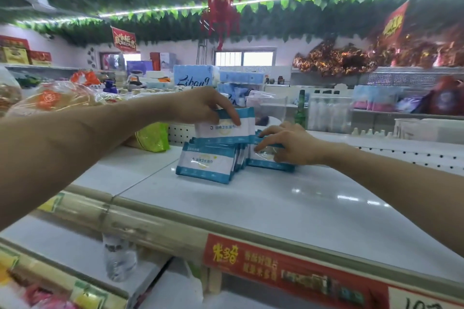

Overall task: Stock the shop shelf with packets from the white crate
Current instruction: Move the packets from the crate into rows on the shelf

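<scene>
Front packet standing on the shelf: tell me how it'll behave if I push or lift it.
The front packet probably tips easily: it stands on its thin edge, leaning on the row behind. Its glossy film likely slides on the smooth shelf. It looks like a soft, flat pouch, so probably light and floppy.

Bright, edge-blurred, glare on shelf (313, 198)

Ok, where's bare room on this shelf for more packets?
Bare shelf in front of the packets, to the front edge, and right of the right hand. A strip between packets and green bag. Crowded under the left hand.
</scene>
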